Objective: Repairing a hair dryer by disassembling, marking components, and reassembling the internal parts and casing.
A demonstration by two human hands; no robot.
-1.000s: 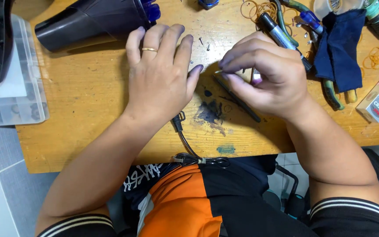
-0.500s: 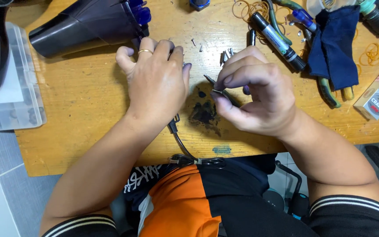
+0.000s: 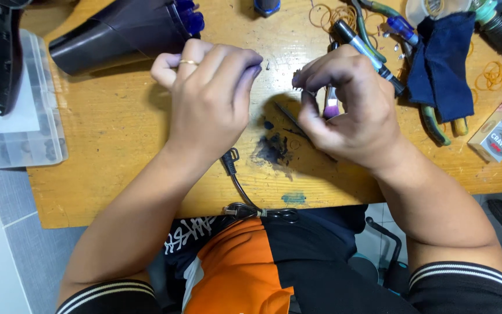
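the work looks mid-way; left hand [image 3: 213, 96] curls, fingertips pressed together on something hidden, right hand [image 3: 344, 104] pinches a thin dark tool [image 3: 290, 114] just above the stained wooden bench [image 3: 117, 128]; nothing looks assembled yet

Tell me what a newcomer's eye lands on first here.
First the two hands at the middle of the wooden workbench: the left hand curled with a ring, the right hand pinching a thin dark tool over a dark stain. Next, the dark hair dryer lying at top left and the blue cloth among pliers at top right.
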